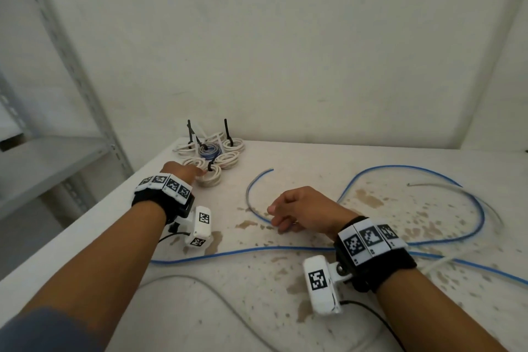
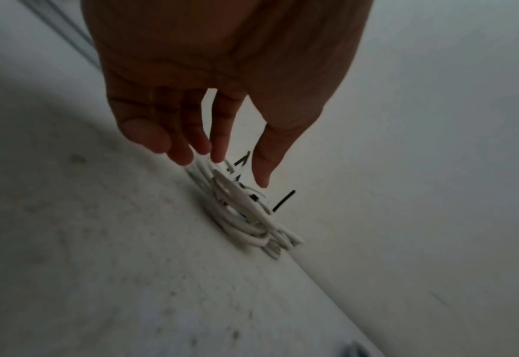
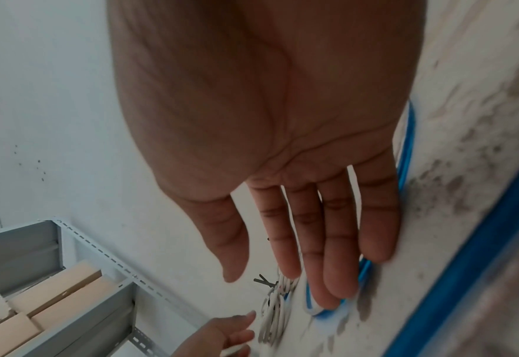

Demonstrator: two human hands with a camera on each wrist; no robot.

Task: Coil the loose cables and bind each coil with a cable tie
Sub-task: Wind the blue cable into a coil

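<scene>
Several white coils (image 1: 227,158) bound with black cable ties (image 1: 226,128) lie in a pile at the table's far left, with one blue coil (image 1: 208,150) among them. My left hand (image 1: 197,173) reaches the nearest white coil (image 1: 211,178); in the left wrist view its fingers (image 2: 218,145) hang straight just above the coils (image 2: 239,224), holding nothing. A loose blue cable (image 1: 248,250) winds across the table. My right hand (image 1: 275,216) hovers over its curved end with fingers (image 3: 340,253) straight, fingertips at the blue cable (image 3: 404,149).
A loose grey-white cable (image 1: 200,283) snakes along the near side of the stained white table (image 1: 285,308) and another runs at the right (image 1: 445,187). A grey metal shelf (image 1: 43,163) stands left of the table, holding cardboard boxes (image 3: 53,289). A wall backs the table.
</scene>
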